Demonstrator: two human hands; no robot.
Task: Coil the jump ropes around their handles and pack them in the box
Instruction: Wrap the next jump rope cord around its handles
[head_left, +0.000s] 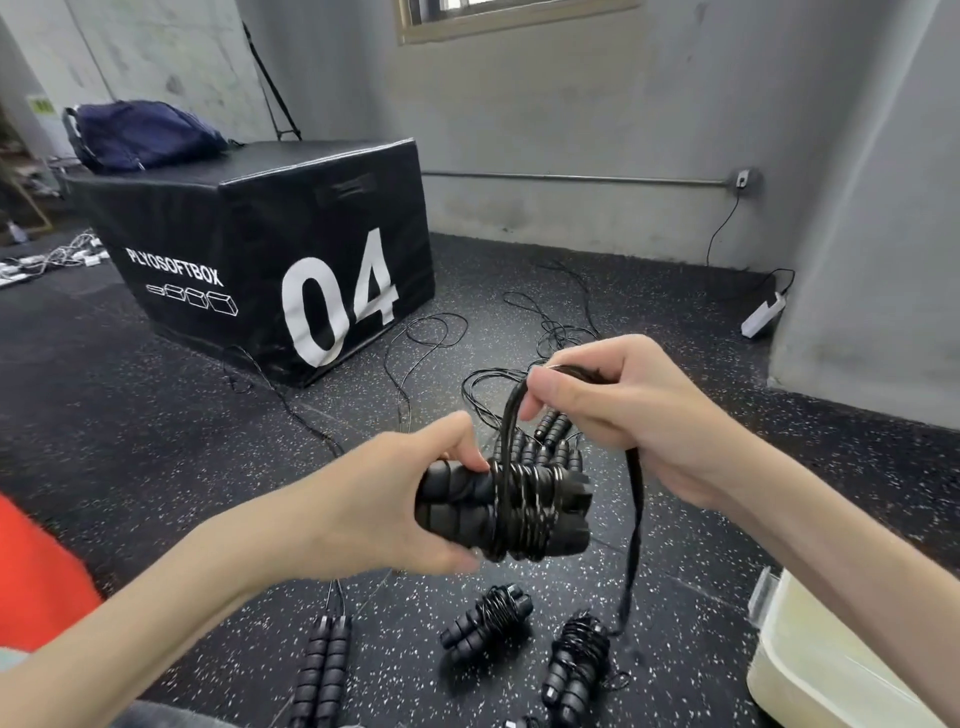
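My left hand (395, 499) grips a pair of black ribbed jump rope handles (566, 512) held side by side, with several turns of thin black rope (519, 506) wound around them. My right hand (623, 410) pinches the loose rope above the handles; a strand hangs down from it toward the floor. Two wound ropes (488, 623) (574, 660) lie on the floor below. An unwound pair of handles (322, 670) lies at the lower left. More handles (550, 431) and tangled rope (524, 343) lie behind my hands. A pale translucent box (810, 670) stands at the lower right.
A black plyo box marked 04 (270, 244) stands at the back left with a dark blue bag (140, 135) on it. A white power strip (763, 312) lies by the grey wall. An orange object (36, 577) sits at the left edge. The floor is black speckled rubber.
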